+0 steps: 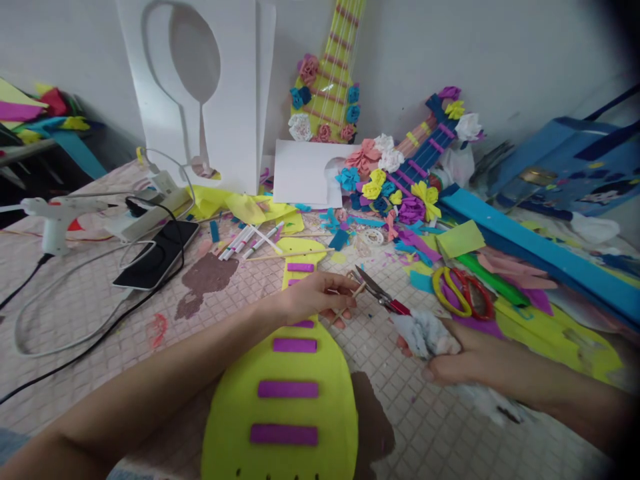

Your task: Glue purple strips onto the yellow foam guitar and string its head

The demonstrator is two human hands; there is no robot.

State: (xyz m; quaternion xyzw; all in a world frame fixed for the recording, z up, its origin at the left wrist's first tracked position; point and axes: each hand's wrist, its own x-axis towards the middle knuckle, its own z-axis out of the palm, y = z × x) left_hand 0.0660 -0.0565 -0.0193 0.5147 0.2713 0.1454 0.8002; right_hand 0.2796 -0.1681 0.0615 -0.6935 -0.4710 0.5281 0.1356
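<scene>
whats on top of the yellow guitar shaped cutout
Purple strips lie across the yellow cutout, and a thin stick crosses its narrow end. The left hand hides part of its neck, so anything beneath cannot be seen.

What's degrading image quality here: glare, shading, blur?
Head view: dark corners at right, shading the right forearm; head view: slight softness overall, so the white cloth in the right hand loses fine detail; head view: pale sheen on the left of the white board.
</scene>
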